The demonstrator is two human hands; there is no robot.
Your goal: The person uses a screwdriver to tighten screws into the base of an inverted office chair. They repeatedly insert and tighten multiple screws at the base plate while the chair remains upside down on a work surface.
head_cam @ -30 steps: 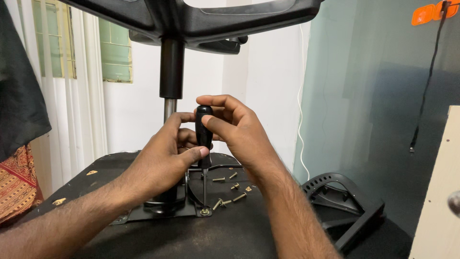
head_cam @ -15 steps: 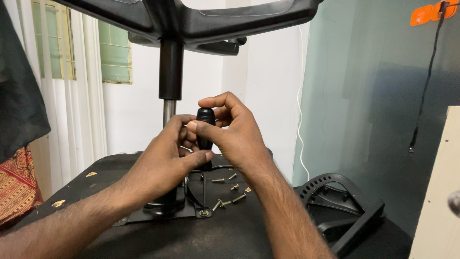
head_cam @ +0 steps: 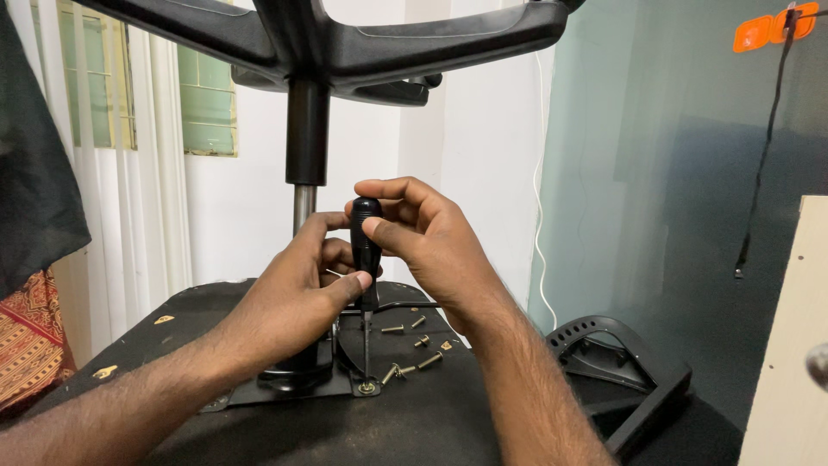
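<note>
Right hand (head_cam: 427, 237): fingers closed round the black screwdriver (head_cam: 365, 250) handle top
Left hand (head_cam: 297, 298): gripping its lower handle
Screwdriver: upright; tip on a screw (head_cam: 368, 387) in the chair's mounting plate (head_cam: 285, 388)
Loose screws (head_cam: 414, 345): just beside

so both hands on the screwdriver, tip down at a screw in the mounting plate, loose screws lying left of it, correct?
Not quite: the head view shows the loose screws lying right of the screwdriver, not left. Left hand and right hand both hold it.

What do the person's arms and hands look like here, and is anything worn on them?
Both forearms are bare, with no sleeves in view. The left hand and right hand wear no gloves, rings, watch or bands. Fingers are uncovered, nails short.
</note>
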